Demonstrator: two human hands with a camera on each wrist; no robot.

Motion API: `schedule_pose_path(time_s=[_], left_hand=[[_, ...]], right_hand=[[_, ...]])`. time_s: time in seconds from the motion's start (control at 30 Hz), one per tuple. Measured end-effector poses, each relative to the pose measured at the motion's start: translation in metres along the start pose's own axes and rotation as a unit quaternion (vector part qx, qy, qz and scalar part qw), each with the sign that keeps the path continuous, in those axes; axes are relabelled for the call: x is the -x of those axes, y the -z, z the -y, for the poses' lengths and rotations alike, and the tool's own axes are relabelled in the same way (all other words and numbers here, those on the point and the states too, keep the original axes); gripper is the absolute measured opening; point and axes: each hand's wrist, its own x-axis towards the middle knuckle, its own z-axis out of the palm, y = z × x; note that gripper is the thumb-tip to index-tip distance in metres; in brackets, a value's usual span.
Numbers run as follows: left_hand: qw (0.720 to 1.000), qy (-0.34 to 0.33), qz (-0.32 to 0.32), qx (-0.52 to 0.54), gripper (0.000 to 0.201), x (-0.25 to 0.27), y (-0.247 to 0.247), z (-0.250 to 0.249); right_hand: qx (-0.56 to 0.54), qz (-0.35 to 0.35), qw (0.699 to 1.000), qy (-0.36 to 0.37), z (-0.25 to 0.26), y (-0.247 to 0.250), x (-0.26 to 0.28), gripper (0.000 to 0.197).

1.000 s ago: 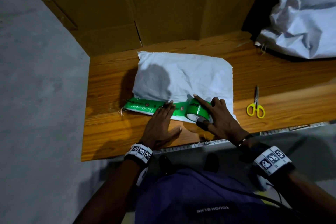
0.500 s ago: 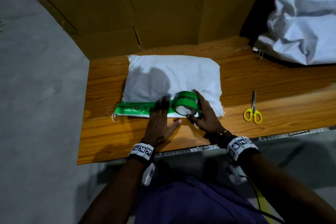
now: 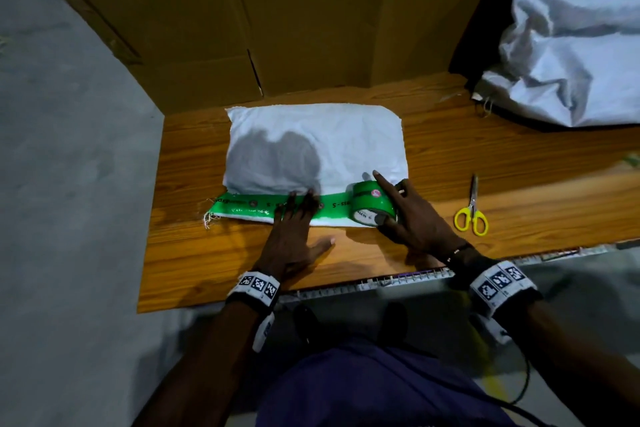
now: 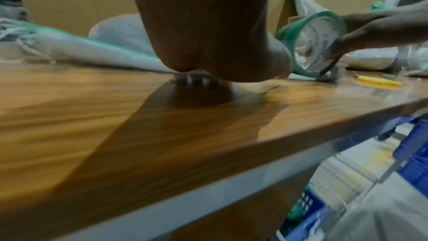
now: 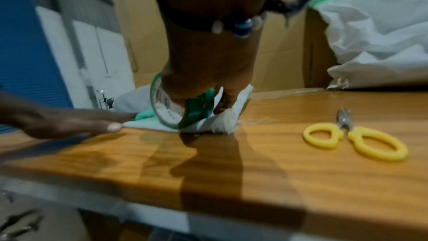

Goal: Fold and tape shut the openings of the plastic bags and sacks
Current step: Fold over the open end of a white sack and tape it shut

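Flat on the wooden table point(image 3: 433, 149) lay the white sack point(image 3: 311, 142), its folded near edge under a green tape strip point(image 3: 249, 206). On that strip pressed the left hand point(image 3: 291, 239), fingers straight. Just right of it, the right hand point(image 3: 412, 218) curled around the tape roll point(image 3: 370, 203) near the sack's right end. Farther right lay yellow scissors point(image 3: 471, 215), apart from the sack.

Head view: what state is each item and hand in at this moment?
White sack: flat on the table, near edge partly taped.
Green tape strip: stuck along the fold.
Tape roll: on edge, joined to the strip.
Left hand: flat, pressing the strip.
Right hand: grips the roll.
Scissors: closed, lying untouched.
Second sack: top taped.
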Motion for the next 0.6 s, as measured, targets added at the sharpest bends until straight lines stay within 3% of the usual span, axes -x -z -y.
schedule_pose_path(time_s=[0.17, 0.3, 0.6], left_hand=[[0.998, -0.004, -0.048, 0.031, 0.094, -0.012, -0.005, -0.037], [0.998, 0.005, 0.004, 0.064, 0.105, -0.017, -0.015, -0.062], [0.999, -0.015, 0.002, 0.035, 0.104, -0.016, -0.019, -0.056]], right_hand=[[-0.153, -0.038, 0.987, -0.026, -0.008, -0.023, 0.003, 0.085], [-0.087, -0.057, 0.994, -0.042, -0.003, -0.032, 0.0, 0.082], [0.101, 0.006, 0.995, 0.012, -0.027, 0.029, 0.015, 0.081]])
